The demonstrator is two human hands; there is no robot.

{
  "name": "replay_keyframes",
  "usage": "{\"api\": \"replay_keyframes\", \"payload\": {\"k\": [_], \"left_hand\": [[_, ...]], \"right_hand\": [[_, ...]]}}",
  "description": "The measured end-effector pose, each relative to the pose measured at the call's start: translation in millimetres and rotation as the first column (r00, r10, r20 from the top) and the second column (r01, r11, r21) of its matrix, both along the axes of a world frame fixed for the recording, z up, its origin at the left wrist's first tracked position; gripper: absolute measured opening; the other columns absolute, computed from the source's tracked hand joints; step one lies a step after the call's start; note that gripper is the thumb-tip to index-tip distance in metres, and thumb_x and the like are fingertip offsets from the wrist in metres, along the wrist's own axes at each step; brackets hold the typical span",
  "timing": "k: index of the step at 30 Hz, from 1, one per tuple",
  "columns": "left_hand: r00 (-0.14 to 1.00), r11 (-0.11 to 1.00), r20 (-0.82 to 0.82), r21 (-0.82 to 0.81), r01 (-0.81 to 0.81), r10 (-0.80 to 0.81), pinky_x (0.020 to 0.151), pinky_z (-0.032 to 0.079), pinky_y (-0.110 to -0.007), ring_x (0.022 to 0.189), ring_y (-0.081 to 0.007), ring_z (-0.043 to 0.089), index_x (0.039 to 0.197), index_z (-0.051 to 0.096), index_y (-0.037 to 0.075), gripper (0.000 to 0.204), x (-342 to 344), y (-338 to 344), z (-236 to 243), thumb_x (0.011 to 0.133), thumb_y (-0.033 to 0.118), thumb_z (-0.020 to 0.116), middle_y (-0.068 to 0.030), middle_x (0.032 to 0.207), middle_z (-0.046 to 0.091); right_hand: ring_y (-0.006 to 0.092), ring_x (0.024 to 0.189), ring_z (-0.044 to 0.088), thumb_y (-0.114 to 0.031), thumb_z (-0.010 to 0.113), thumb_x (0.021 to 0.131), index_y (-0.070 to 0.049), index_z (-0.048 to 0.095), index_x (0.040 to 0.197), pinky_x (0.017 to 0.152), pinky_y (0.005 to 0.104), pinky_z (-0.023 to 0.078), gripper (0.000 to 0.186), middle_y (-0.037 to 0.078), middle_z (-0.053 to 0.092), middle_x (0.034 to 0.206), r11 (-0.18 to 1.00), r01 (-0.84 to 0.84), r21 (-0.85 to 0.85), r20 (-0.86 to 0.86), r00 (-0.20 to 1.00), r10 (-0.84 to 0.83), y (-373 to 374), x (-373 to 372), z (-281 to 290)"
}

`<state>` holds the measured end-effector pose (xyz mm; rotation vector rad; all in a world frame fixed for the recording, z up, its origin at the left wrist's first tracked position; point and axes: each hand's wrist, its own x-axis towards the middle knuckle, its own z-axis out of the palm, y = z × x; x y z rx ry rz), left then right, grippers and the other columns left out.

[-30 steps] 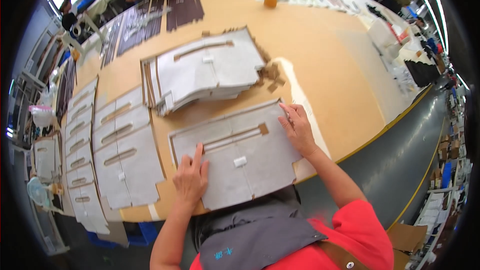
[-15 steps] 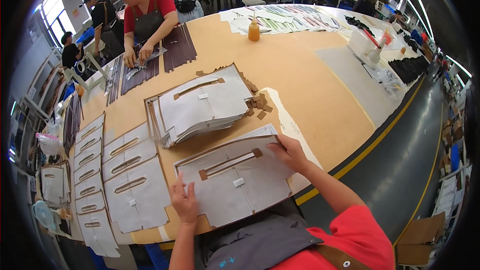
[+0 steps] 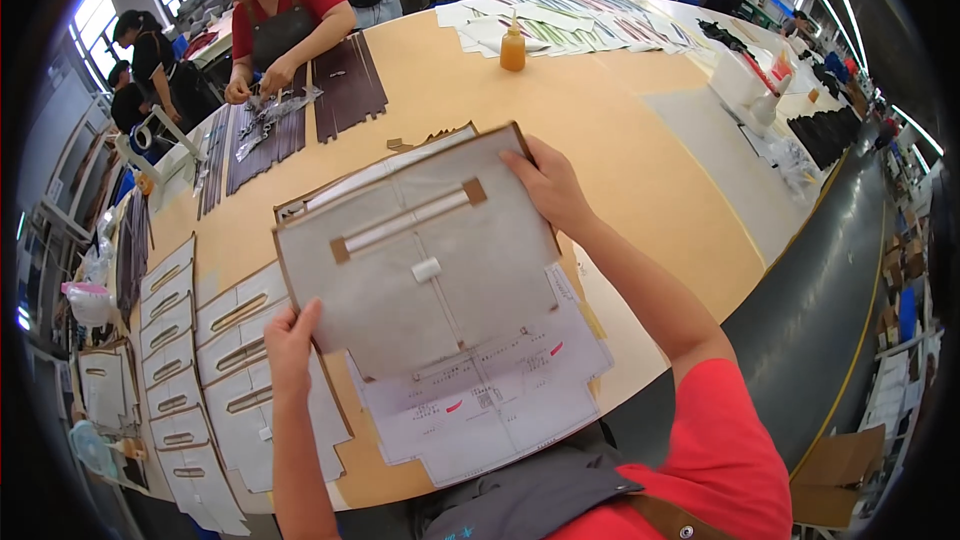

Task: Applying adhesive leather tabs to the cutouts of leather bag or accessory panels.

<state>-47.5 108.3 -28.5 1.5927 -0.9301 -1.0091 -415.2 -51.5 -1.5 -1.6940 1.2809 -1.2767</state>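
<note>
I hold a pale grey bag panel with brown edges up off the table, tilted. It has a long slot with brown end patches and a small white tab below. My right hand grips its upper right corner, thumb on the near face. My left hand is closed at its lower left edge, fingers partly hidden. Under it lies a white paper template with printed lines and red marks. Behind the raised panel, the stack of similar panels is mostly covered.
Overlapping slotted panels lie in rows at the left. A bottle of amber liquid stands at the far middle, before striped white sheets. Across the table, a person in red handles clear plastic over dark strips. A white container stands right.
Both hands have lifted the panel from the table and moved it away from me, over the stack. The paper template beneath is now uncovered. My left hand has closed on the panel's edge.
</note>
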Motion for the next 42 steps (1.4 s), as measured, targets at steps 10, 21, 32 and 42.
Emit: {"api": "replay_keyframes", "payload": {"k": [10, 21, 32, 42], "left_hand": [[0.784, 0.952, 0.570, -0.293, -0.088, 0.248, 0.077, 0.050, -0.027, 0.082, -0.0100, 0.062, 0.115, 0.067, -0.004, 0.037, 41, -100, -42, 0.091, 0.024, 0.073, -0.0044, 0.097, 0.071], [0.939, 0.987, -0.336, -0.107, -0.119, 0.077, 0.039, 0.015, -0.019, 0.045, 0.0037, 0.024, 0.112, 0.068, 0.001, 0.024, -41, 10, -5, 0.098, 0.021, 0.066, 0.0011, 0.087, 0.065], [0.822, 0.813, -0.252, -0.168, -0.558, 0.511, 0.039, 0.017, -0.019, 0.045, 0.0030, 0.026, 0.112, 0.068, 0.002, 0.021, 17, 168, -11, 0.099, 0.018, 0.063, 0.0011, 0.090, 0.064], [0.728, 0.722, -0.083, -0.094, -0.686, 0.681, 0.041, 0.020, -0.019, 0.049, 0.0017, 0.029, 0.117, 0.067, 0.007, 0.022, 37, 223, -39, 0.099, 0.017, 0.061, -0.0014, 0.098, 0.062]], "right_hand": [[0.0340, 0.106, 0.062, -0.029, 0.059, 0.099, 0.004, 0.055, 0.123, 0.091, 0.0379, 0.048, 0.041, 0.021, 0.065, 0.112, 0.972, 0.076, -0.224, -0.186, 0.975, -0.120, -102, 42, -56], [0.0325, 0.111, 0.063, -0.044, 0.046, 0.101, -0.005, 0.063, 0.127, 0.092, 0.0445, 0.052, 0.050, 0.016, 0.066, 0.124, 0.567, -0.386, -0.728, 0.608, 0.021, 0.794, 248, 62, 102], [0.0360, 0.112, 0.061, -0.025, 0.067, 0.094, -0.002, 0.056, 0.135, 0.097, 0.0431, 0.048, 0.048, 0.016, 0.063, 0.128, 0.411, -0.908, -0.083, -0.177, 0.419, 0.890, 218, 123, 27], [0.0386, 0.106, 0.061, -0.021, 0.079, 0.077, -0.003, 0.062, 0.103, 0.087, 0.0466, 0.054, 0.035, 0.019, 0.062, 0.110, 0.797, -0.603, -0.030, -0.578, 0.661, 0.478, 100, 303, -124]]}}
